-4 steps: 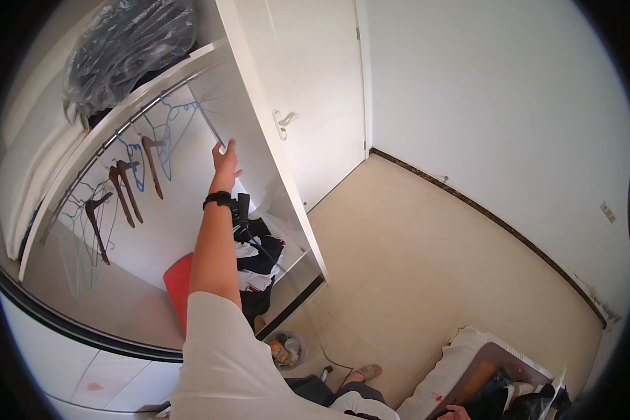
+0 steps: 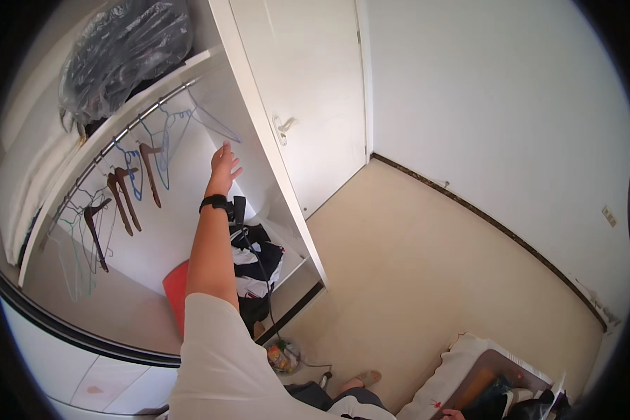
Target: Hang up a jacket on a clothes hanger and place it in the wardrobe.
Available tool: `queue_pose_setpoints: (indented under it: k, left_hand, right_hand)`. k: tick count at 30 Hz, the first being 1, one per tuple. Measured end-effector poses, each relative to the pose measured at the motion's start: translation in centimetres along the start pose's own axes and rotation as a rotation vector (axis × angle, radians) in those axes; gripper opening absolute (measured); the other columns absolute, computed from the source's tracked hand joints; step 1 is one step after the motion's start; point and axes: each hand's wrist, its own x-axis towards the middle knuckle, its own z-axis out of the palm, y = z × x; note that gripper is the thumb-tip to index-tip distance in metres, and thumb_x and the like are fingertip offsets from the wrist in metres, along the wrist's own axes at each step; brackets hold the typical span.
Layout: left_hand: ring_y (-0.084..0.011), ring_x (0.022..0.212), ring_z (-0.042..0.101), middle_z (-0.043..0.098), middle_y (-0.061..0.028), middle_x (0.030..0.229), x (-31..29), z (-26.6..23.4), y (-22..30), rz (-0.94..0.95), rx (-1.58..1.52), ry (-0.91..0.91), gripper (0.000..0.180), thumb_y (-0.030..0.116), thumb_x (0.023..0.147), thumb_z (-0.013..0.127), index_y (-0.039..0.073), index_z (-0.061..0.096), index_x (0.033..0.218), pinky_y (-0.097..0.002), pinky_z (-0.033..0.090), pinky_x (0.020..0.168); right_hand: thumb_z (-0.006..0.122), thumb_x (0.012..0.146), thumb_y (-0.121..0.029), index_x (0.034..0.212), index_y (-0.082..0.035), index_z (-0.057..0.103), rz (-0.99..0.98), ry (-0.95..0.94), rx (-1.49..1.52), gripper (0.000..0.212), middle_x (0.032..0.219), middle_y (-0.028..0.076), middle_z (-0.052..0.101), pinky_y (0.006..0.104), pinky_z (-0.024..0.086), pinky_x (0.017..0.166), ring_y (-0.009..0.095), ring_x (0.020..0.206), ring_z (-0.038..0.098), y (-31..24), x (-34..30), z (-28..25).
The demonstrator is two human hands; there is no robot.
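My left hand (image 2: 224, 165), with a black watch on the wrist, reaches into the white wardrobe. Its fingers are apart, just below the low end of a pale blue wire hanger (image 2: 220, 127); whether a fingertip touches it I cannot tell. That hanger tilts out toward the side panel from the metal rail (image 2: 134, 124). Along the rail hang more blue hangers (image 2: 164, 154), dark wooden hangers (image 2: 122, 199) and thin wire hangers (image 2: 77, 255). Only a bit of my right hand (image 2: 453, 414) shows at the lower edge, beside a white-draped box; its fingers are mostly cut off.
Grey plastic wrapping (image 2: 129, 59) lies on the upper shelf. Below my left arm are a red panel (image 2: 176, 294) and dark and white clothes (image 2: 255, 262). A small bin (image 2: 285, 355) stands on the tiled floor. The white-draped box (image 2: 427, 381) is at lower right, the door (image 2: 301, 84) beyond.
The pale blue hanger's low end has swung out to the right, past my left fingertips. My left hand has dropped slightly and its fingers have spread. The right hand has slipped lower.
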Motion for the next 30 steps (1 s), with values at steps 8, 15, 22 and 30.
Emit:
queue_pose_setpoints:
  k: [8, 15, 22, 30]
  left_hand:
    - [-0.0326, 0.129, 0.049, 0.041, -0.0183, 0.148, 1.8, 1.4, 2.4, -0.020, -0.088, -0.024, 0.064, 0.050, 0.101, 0.050, 0.013, 0.034, 0.150, -0.0505, 0.046, 0.100]
    - [-0.0196, 0.080, 0.061, 0.060, -0.0068, 0.091, 3.0, 2.5, 4.0, 0.179, -0.001, 0.244, 0.045, 0.046, 0.105, 0.042, 0.005, 0.057, 0.114, -0.0374, 0.052, 0.080]
    - [-0.0120, 0.062, 0.046, 0.046, 0.0012, 0.068, 3.5, 1.8, 6.3, 0.460, 0.059, 0.240, 0.047, 0.042, 0.106, 0.039, 0.007, 0.053, 0.078, -0.0318, 0.041, 0.059]
    - [-0.0165, 0.062, 0.040, 0.040, -0.0014, 0.066, -3.0, 3.2, 1.5, 0.459, 0.105, 0.158, 0.050, 0.041, 0.106, 0.037, 0.004, 0.044, 0.074, -0.0363, 0.039, 0.062]
  right_hand:
    - [0.057, 0.102, -0.033, 0.117, -0.004, 0.063, -0.032, -0.007, 0.099, 0.033, 0.084, 0.004, 0.068, 0.0236, 0.049, 0.057, 0.011, 0.070, 0.065, 0.4, 2.8, 0.8]
    - [0.057, 0.101, -0.030, 0.118, -0.005, 0.062, -0.028, 0.001, 0.145, 0.030, 0.084, 0.003, 0.068, 0.0238, 0.048, 0.057, 0.011, 0.069, 0.062, 0.3, 3.7, 0.9]
    - [0.056, 0.102, -0.027, 0.122, -0.003, 0.061, -0.114, 0.033, 0.139, 0.032, 0.081, 0.004, 0.066, 0.0253, 0.047, 0.057, 0.011, 0.068, 0.060, 0.7, 4.1, 1.0]
    - [0.055, 0.103, -0.025, 0.122, -0.001, 0.062, -0.097, 0.050, 0.154, 0.031, 0.081, 0.006, 0.066, 0.0257, 0.049, 0.060, 0.012, 0.068, 0.061, 1.8, 1.3, 2.9]
